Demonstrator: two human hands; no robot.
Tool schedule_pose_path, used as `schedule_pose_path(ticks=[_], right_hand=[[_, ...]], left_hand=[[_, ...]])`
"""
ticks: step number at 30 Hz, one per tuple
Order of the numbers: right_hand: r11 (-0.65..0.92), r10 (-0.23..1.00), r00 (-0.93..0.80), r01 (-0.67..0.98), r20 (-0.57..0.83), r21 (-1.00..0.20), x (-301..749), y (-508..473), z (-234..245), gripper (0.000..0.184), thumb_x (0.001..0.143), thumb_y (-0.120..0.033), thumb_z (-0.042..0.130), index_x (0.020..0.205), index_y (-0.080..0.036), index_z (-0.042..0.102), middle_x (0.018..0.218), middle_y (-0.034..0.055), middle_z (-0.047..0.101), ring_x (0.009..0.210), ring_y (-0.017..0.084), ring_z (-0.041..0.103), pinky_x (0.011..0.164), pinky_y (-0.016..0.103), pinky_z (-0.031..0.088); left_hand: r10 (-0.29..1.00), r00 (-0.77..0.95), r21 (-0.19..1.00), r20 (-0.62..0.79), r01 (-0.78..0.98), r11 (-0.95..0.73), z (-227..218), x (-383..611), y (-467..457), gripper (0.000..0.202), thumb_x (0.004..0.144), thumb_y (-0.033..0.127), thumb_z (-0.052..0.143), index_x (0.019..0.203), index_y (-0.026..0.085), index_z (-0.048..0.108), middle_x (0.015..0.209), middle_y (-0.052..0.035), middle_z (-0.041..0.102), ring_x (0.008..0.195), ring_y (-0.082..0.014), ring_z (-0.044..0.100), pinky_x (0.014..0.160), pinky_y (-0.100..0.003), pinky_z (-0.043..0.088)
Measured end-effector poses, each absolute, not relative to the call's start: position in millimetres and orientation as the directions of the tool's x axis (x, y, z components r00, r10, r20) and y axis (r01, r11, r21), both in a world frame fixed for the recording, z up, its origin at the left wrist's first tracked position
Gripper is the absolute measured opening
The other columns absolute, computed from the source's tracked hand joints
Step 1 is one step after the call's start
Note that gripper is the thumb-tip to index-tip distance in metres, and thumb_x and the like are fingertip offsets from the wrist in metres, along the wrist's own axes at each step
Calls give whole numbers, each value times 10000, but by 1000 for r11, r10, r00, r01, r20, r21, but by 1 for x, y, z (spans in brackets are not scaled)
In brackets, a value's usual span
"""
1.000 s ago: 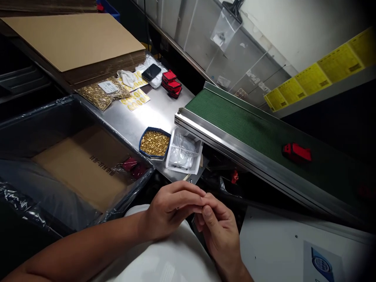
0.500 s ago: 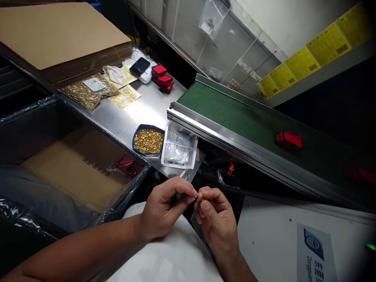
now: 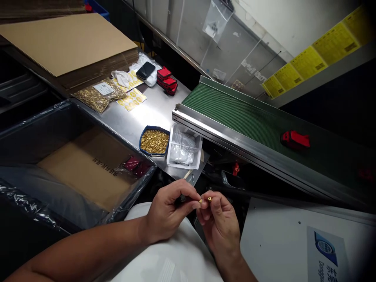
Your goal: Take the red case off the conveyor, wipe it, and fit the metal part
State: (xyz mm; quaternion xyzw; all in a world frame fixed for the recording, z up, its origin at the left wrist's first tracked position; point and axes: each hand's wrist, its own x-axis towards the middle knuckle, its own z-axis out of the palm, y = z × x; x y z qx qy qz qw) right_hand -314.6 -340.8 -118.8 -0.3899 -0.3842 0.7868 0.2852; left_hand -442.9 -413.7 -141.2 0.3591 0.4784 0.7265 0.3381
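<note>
Over my lap, my left hand [image 3: 172,207] pinches a tiny brass piece [image 3: 200,201] between thumb and forefinger. Close beside it, my right hand [image 3: 220,219] grips another small brass piece [image 3: 209,199], which shows a dark hole in its end. The fingertips of both hands nearly meet; the exact kind of these parts is too small to tell. Beyond the hands, a blue tray [image 3: 140,144] holds many similar gold-coloured pieces. Against its right side stands a white bin [image 3: 199,156] with clear plastic bags [image 3: 183,147] in it.
A green conveyor belt [image 3: 232,111] carries a red and black item [image 3: 295,140]. Several like it are stacked [image 3: 167,81] on the metal table [image 3: 132,117], near a phone [image 3: 146,70] and a bag of brass parts [image 3: 100,96]. At left is a plastic-lined box [image 3: 117,137].
The view has shifted slightly, so the surroundings appear further right. The right thumb has moved, and the brass piece in the right hand now shows more plainly. The belt's red item is slightly further along.
</note>
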Motion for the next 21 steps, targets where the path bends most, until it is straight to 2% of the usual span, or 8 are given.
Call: schedule_pose_path(ticks=[7,14,21], right_hand=[[-571,731,-529,-130,-430,-811,-319,-344,-119,221,833,-410,734,860,-191,734,671,7,606,516,56,467,453,164,408],[-596,719,-527,-135,-452,-791,-324,-343,-116,214,821,-404,747,862,-194,737,668,9,602,517,57,460,460,169,405],[-596,715,-534,-127,-452,-793,-324,-342,-116,182,801,-369,773,884,-210,745,660,6,604,537,61,466,482,168,422]], left_hand=[[821,-525,946,223,-85,-312,-139,-450,-418,146,890,82,579,959,179,664,871,-42,641,838,-137,599,767,-253,494],[844,-525,932,108,-241,-269,-143,-445,-419,221,902,119,599,1095,223,572,942,-18,628,853,-117,623,778,-217,519],[852,-510,919,118,-268,-288,-142,-446,-419,264,896,113,607,1127,220,540,938,-10,639,842,-107,631,790,-213,534]])
